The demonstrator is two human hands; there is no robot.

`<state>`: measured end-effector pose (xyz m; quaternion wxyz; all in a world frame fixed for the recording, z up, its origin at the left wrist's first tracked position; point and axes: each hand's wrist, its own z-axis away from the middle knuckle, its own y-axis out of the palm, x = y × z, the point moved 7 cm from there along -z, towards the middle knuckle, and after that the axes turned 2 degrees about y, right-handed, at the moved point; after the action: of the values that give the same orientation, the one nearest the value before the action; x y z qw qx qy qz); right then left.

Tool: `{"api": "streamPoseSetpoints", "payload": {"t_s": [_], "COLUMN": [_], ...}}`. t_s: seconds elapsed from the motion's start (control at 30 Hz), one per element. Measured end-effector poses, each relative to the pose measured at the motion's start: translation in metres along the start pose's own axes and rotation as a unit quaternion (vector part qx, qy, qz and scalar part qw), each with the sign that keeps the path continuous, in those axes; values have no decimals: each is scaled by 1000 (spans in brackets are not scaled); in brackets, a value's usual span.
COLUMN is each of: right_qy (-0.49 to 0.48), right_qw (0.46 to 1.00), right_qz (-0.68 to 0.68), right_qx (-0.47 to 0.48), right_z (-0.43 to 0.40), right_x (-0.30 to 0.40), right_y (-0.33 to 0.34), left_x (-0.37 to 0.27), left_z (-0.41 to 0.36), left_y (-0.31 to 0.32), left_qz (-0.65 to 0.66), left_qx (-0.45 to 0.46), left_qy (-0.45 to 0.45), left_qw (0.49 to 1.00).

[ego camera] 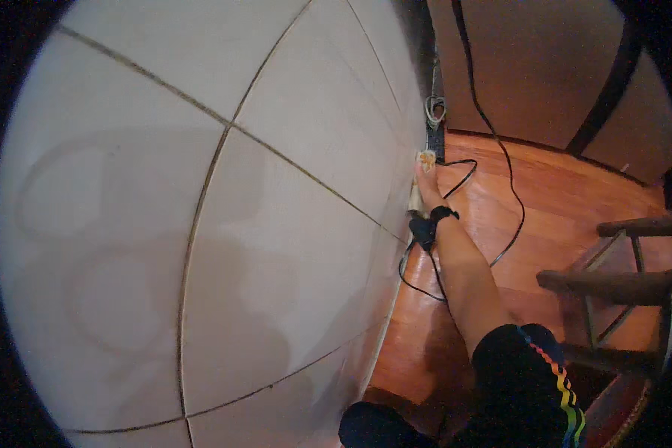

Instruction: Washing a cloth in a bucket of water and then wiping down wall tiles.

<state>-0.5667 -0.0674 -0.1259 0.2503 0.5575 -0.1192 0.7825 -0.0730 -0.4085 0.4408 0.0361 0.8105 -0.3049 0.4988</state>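
My right hand (428, 178) reaches to the foot of the wall and is closed around a pale, elongated block (415, 200), which looks like a power strip. Its upper end has orange-brown marks. The fingers are partly hidden. A black wristband (443, 214) is on the wrist. Just below the block, a black plug or adapter (423, 232) sits beside the wrist, with a thin black cable (438, 275) running down from it. My left hand is out of view.
A large tiled wall (291, 224) fills the left. Coiled pale cord (435, 111) hangs above the hand. A long black cable (512, 185) crosses the reddish wood-look floor (476, 224). A stool or ladder-like frame (605, 283) stands at right.
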Motion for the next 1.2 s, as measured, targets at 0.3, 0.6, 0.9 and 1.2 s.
{"api": "streamPoseSetpoints", "payload": {"t_s": [0.3, 0.6, 0.9, 1.2], "right_qy": [134, 164, 370, 468], "right_qw": [989, 986, 926, 692], "right_qz": [59, 8, -15, -469], "right_qx": [-21, -1, 68, 286], "right_z": [87, 76, -24, -162], "right_x": [33, 28, -19, 134], "right_y": [-10, -5, -18, -72], "left_x": [-11, -142, -299, -432], "left_z": [-84, -222, -432, -535], "left_y": [-16, -9, -8, 6], "left_qz": [41, 91, 143, 249], "left_qx": [77, 64, 26, -43], "left_qy": [0, 8, -1, -50], "left_qw": [996, 994, 989, 966]}}
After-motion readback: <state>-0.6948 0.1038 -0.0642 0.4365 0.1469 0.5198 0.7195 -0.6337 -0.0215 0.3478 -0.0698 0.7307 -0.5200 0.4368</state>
